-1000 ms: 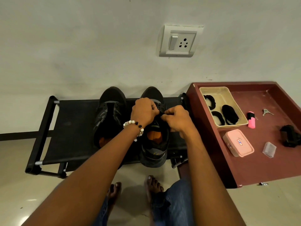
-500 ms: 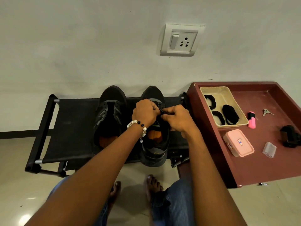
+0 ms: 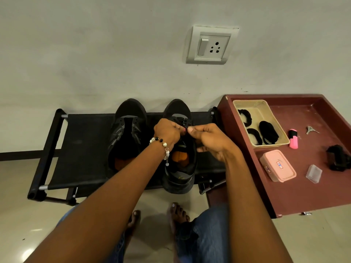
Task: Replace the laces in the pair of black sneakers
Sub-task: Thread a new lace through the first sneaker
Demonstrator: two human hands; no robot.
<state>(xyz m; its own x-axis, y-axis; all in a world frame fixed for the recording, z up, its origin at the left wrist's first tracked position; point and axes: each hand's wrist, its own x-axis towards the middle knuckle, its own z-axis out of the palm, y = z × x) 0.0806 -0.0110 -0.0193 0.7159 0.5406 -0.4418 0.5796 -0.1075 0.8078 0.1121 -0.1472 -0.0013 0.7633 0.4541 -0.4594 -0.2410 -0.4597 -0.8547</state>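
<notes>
Black sneakers on black fabric rack (image 3: 81, 149), toes toward wall at 12 o'clock. Left black sneaker (image 3: 126, 133) has no lace visible, eyelets bare. Right black sneaker (image 3: 179, 149) in work: left hand (image 3: 167, 132) with bead bracelet and right hand (image 3: 210, 141) both curled, fingertips pinching thin black lace (image 3: 185, 127) over eyelets. Step in hand, as I judge: threading lace on right shoe. Next move needs pushing lace tip through small eyelet, then pulling even. Black lace bundles wait in beige plastic tray (image 3: 281, 141) at 3 o'clock, on maroon table (image 3: 303, 196).
</notes>
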